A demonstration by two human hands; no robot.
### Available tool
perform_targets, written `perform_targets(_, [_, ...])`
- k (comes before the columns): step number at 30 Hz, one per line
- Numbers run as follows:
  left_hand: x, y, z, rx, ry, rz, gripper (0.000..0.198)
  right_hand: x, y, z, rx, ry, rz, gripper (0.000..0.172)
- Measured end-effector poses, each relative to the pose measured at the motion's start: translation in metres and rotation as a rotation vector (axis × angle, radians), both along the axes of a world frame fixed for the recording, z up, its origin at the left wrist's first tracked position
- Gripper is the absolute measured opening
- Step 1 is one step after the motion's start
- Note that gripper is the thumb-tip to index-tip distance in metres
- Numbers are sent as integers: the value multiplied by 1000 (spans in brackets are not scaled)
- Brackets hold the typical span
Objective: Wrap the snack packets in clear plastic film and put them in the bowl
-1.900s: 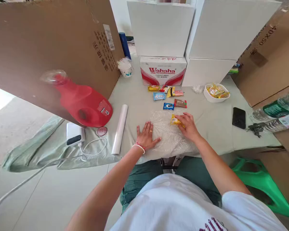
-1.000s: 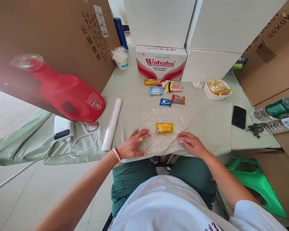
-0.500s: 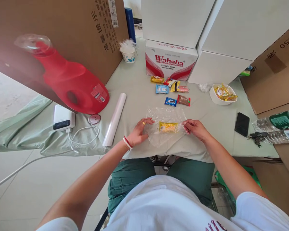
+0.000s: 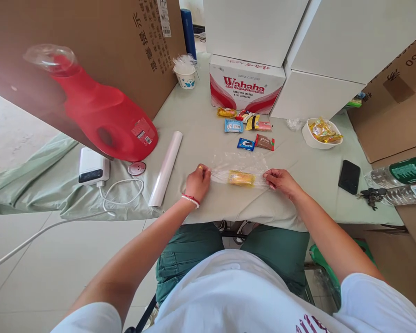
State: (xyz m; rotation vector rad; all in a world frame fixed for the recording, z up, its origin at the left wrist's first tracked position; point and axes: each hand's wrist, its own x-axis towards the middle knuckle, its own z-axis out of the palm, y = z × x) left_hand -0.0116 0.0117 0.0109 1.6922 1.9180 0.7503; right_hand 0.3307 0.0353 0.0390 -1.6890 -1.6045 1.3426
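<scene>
Pale cloth [image 4: 319, 175] crosses the frame, red jug [image 4: 113, 122] at left. Left of center, the left hand [image 4: 198, 183], fingers drawn together, grips clear film [image 4: 241, 162]; mid-frame, the yellow snack [image 4: 241, 178] lies in it; right of center, the right hand [image 4: 281, 181] pinches the film's other end.

The clear film [image 4: 241, 160] now has its near side folded up over the yellow packet [image 4: 241, 178]
</scene>
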Motion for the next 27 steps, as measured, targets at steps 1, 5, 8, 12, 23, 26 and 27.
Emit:
perform_targets(1, [2, 6, 0, 19, 61, 52, 20, 3, 3, 0, 64, -146, 10, 32])
perform_targets(5, [5, 14, -3, 133, 175, 196, 25, 4, 25, 18, 375, -759, 58, 29])
perform_targets(8, [6, -1, -7, 257, 159, 244, 33, -13, 52, 32, 531, -806, 257, 37])
perform_targets(12, [19, -26, -7, 341, 249, -46, 44, -60, 84, 28, 604, -730, 527, 52])
perform_targets(23, [36, -17, -9, 200, 339, -265, 47, -102, 69, 44, 454, -725, 617, 31])
perform_targets(26, [35, -19, -11, 214, 294, -275, 46, -99, 27, 48, 598, -704, 822, 33])
perform_targets(27, [33, -19, -13, 225, 256, -265, 45, -98, 12, 46, 608, -717, 884, 34])
